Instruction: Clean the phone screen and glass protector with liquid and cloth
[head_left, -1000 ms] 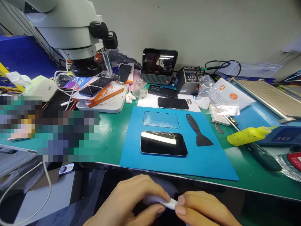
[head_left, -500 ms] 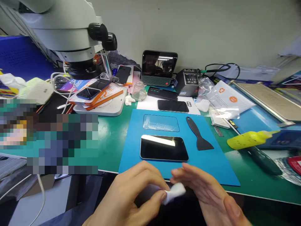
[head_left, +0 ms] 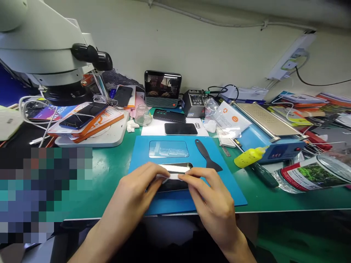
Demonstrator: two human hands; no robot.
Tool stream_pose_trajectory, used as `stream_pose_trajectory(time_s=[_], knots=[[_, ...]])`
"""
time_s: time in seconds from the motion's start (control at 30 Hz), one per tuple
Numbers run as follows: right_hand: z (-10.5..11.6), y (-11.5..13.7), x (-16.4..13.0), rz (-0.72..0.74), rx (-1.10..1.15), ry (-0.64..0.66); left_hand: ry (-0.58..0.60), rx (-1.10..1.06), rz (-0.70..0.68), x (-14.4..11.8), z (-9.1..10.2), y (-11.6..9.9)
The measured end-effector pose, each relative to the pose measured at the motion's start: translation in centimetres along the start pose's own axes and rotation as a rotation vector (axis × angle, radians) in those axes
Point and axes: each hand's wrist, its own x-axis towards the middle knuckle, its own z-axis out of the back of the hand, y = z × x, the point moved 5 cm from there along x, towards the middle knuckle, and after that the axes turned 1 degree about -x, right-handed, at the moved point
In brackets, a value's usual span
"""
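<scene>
A black phone lies screen-up on a blue mat, mostly covered by my hands. My left hand and my right hand meet above it, both pinching a small white wipe between their fingertips, right over the screen. Beyond the phone on the mat lie a clear screen protector and a black plastic scraper.
A white microscope stands at the left over a stack of phones and orange boxes. A second phone, a small screen, a glass jar, a yellow bottle and a can crowd the green table.
My hands rose from below the table edge to over the phone, carrying the white wipe. The right hand closed back onto the wipe. The camera tilted up and shifted right.
</scene>
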Motion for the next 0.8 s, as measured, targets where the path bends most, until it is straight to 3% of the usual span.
stream_pose_trajectory(time_s=[0.1,0.37,0.47,0.57,0.67,0.8], knots=[[-0.2,-0.3,-0.1,0.113,-0.107,0.016,-0.030,0.077,-0.067,0.0,0.0,0.4],[0.2,-0.7,-2.2,0.073,-0.092,0.246,0.122,0.320,-0.193,-3.2,0.2,1.2],[-0.6,0.9,-2.4,0.144,-0.132,0.276,0.014,0.286,-0.119,-3.6,1.3,2.0],[-3.0,2.6,-2.6,0.201,-0.211,0.398,-0.110,0.229,0.050,-3.5,1.9,3.5],[-4.8,3.3,-3.0,0.193,-0.284,0.416,-0.078,0.294,0.132,-3.3,1.2,4.4],[-4.4,2.5,-3.5,0.192,-0.385,0.389,0.015,0.395,0.122,-3.3,0.3,4.5]])
